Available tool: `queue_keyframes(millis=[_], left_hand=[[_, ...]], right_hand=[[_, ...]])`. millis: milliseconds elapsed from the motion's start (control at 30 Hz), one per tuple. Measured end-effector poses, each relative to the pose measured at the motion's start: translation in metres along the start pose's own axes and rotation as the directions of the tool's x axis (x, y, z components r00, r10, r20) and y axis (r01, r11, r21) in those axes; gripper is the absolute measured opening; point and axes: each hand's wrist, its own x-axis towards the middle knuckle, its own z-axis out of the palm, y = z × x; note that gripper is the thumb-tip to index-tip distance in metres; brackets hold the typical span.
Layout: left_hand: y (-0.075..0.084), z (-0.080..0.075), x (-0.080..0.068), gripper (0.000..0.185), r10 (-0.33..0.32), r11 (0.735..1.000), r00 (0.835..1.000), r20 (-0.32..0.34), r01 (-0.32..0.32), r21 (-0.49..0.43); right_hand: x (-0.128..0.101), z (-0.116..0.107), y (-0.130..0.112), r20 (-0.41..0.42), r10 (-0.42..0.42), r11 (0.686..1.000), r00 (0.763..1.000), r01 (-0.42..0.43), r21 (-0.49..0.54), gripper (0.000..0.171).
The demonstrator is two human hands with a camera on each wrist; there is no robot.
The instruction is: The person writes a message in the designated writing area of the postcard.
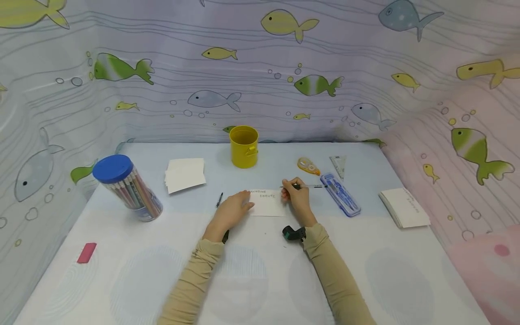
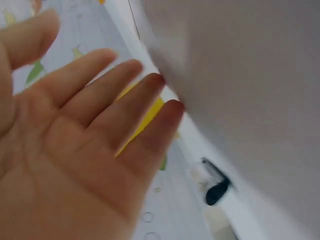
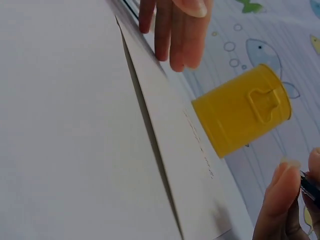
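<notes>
A white card (image 1: 266, 207) with two short lines of handwriting at its top lies in front of me. My right hand (image 1: 298, 198) pinches a pen (image 1: 314, 186) over the card's right side. In the right wrist view, thumb and fingers close on the dark pen (image 3: 311, 189) at the lower right. My left hand (image 1: 230, 208) rests at the card's left edge; the left wrist view shows its fingers (image 2: 125, 110) extended, with fingertips down at the white surface. Just left of that hand lies a small dark pen cap (image 1: 220, 199).
Behind the card stands a yellow bucket (image 1: 243, 151). On the left are blank cards (image 1: 185, 174), a blue-lidded tub of pencils (image 1: 136, 194) and a red eraser (image 1: 86, 253). Rightward lie correction tape (image 1: 308, 165), a set square (image 1: 338, 164), a blue case (image 1: 340, 195) and a card stack (image 1: 404, 208).
</notes>
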Motion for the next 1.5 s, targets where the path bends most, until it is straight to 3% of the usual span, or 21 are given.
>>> queue_keyframes(millis=[167,367,500,633,800,900,1033,1267,1500], left_hand=[[-0.009,-0.009,0.001,0.041,-0.032,0.996,0.993,-0.117,0.022,-0.086],[-0.027,-0.027,-0.008,0.039,-0.111,0.991,0.964,-0.240,0.089,-0.098],[-0.037,-0.032,-0.012,0.043,-0.160,0.986,0.962,-0.220,0.145,-0.081],[-0.045,-0.036,-0.016,0.049,-0.196,0.980,0.963,-0.182,0.197,-0.014],[-0.049,-0.041,-0.021,0.055,-0.225,0.964,0.961,-0.161,0.244,0.106],[-0.049,-0.041,-0.020,0.053,-0.203,0.956,0.963,-0.177,0.234,0.177],[-0.049,-0.041,-0.017,0.036,-0.149,0.956,0.962,-0.229,0.199,0.214],[-0.049,-0.043,-0.012,0.016,-0.175,0.966,0.953,-0.248,0.215,0.143],[-0.048,-0.042,-0.007,0.017,-0.118,0.990,0.955,-0.271,0.134,0.041]], right_hand=[[-0.002,-0.005,0.002,-0.001,0.000,1.000,1.000,0.000,-0.010,0.015],[-0.003,-0.002,0.003,0.016,0.026,0.999,1.000,-0.025,-0.024,0.016],[-0.005,-0.004,0.003,0.051,0.018,0.999,0.999,-0.019,0.026,0.031],[-0.008,-0.009,0.001,0.152,0.005,0.995,0.988,-0.019,0.096,0.052],[-0.007,-0.010,-0.001,0.217,-0.001,0.992,0.976,-0.027,0.126,0.053],[-0.005,-0.008,-0.004,0.206,0.019,0.990,0.978,-0.047,0.132,0.049],[-0.001,-0.004,-0.008,0.182,0.032,0.987,0.983,-0.059,0.147,0.043],[0.003,-0.001,-0.011,0.158,0.038,0.983,0.987,-0.066,0.174,0.017],[0.005,-0.001,-0.008,0.152,0.072,0.984,0.986,-0.095,0.150,0.023]])
